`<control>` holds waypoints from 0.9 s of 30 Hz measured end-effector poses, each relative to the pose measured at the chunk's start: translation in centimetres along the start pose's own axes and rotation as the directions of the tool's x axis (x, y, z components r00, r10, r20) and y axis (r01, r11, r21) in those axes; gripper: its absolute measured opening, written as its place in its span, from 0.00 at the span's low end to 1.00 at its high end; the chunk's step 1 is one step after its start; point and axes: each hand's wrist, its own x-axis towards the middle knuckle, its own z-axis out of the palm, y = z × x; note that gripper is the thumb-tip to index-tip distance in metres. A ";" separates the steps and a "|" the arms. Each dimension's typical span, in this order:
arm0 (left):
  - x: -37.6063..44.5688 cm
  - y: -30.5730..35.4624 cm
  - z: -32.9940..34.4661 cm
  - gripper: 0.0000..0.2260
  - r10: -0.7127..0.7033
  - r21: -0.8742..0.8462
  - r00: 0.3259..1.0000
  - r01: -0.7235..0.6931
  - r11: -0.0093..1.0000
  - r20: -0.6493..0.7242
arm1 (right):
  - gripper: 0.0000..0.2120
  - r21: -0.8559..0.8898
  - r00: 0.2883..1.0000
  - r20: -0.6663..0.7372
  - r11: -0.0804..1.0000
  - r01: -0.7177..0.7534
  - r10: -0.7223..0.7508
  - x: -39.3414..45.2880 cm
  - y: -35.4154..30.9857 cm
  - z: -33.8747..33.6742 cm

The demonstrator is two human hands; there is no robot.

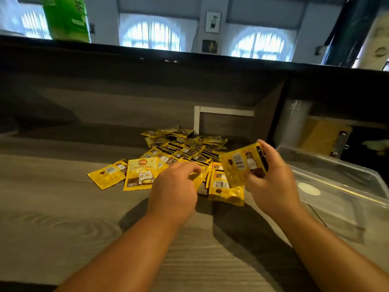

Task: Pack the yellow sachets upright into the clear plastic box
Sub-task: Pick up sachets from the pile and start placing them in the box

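Grey wood-grain table (63, 207), backed by a raised dark ledge (147, 60). On the ledge at far left, a green bottle (65, 17); behind, arched windows (151, 34).

At the right edge of the table, a clear box (345, 182), open on top, a round white sticker (309, 189) showing through its base; no sachets visible inside. Beyond the box, a brown clipboard (324, 138) leaning in shadow.

In the middle of the table, a loose pile (189, 148) of yellow sachets, lying flat and overlapping, spreading from near the back wall toward the hands. At the pile's left edge, one large sachet (141, 173) face up with a cartoon cat, and beside it a smaller sachet (109, 172) lying tilted, label side up.

Right hand (271, 175) raised just left of the box, fingers and thumb curled round a small stack (244, 163) of sachets, held on edge above the pile's near right corner. Below that stack, more sachets (226, 186) flat on the table, barcode up.

Left hand (176, 184) low over the pile's near edge, fingers bent, fingertips (194, 170) pinching one crinkled sachet (200, 178) at its corner.

Hands apart, each with its own load.
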 end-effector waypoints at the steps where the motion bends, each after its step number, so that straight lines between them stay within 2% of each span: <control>1: 0.1 0.0 0.0 0.20 0.023 -0.013 0.999 -0.024 1.000 -0.022 | 0.20 -0.053 0.993 -0.064 0.994 0.093 -0.097 0.2 -0.1 -0.6; 3: 0.2 0.0 -0.1 0.21 0.069 -0.033 0.996 -0.071 0.997 -0.065 | 0.08 -0.260 0.948 -0.170 0.940 0.219 -0.268 0.5 0.0 -1.8; 4: 0.3 0.0 -0.2 0.22 0.085 -0.043 0.992 -0.089 0.995 -0.094 | 0.05 -0.304 0.947 -0.190 0.933 0.193 -0.257 0.8 0.2 -2.4; 5: 0.4 0.0 -0.2 0.22 0.091 -0.053 0.989 -0.098 0.994 -0.120 | 0.03 -0.302 0.967 -0.180 0.946 0.120 -0.180 1.2 0.4 -2.7; 7: 0.5 0.0 0.0 0.21 0.075 -0.064 0.987 -0.084 0.994 -0.143 | 0.08 -0.365 0.993 -0.112 0.929 -0.061 0.021 1.6 0.9 -2.9; 10: 0.2 0.0 0.0 0.18 0.014 -0.094 0.987 -0.030 0.995 -0.162 | 0.13 -0.475 0.997 -0.042 0.876 -0.079 0.067 1.4 0.8 -2.6; 14: 0.2 0.5 -0.3 0.15 -0.055 -0.210 0.983 0.018 0.977 -0.173 | 0.07 -0.447 1.000 0.020 0.895 0.001 0.008 0.9 -0.2 -1.8; 21: 0.4 0.5 -0.7 0.24 -0.107 -0.218 0.970 0.059 0.974 -0.216 | 0.02 -0.258 0.987 0.091 0.954 0.151 -0.131 -0.5 -1.3 -0.6; 24: 0.3 0.6 -1.1 0.26 -0.128 -0.251 0.974 0.078 0.965 -0.187 | 0.10 -0.185 0.974 0.125 0.960 0.213 -0.192 -0.7 -1.4 -0.5; 27: 0.3 0.9 -1.3 0.26 -0.176 -0.320 0.972 0.119 0.940 -0.156 | 0.11 -0.071 0.970 0.091 0.970 0.230 -0.224 -0.8 -1.8 -0.8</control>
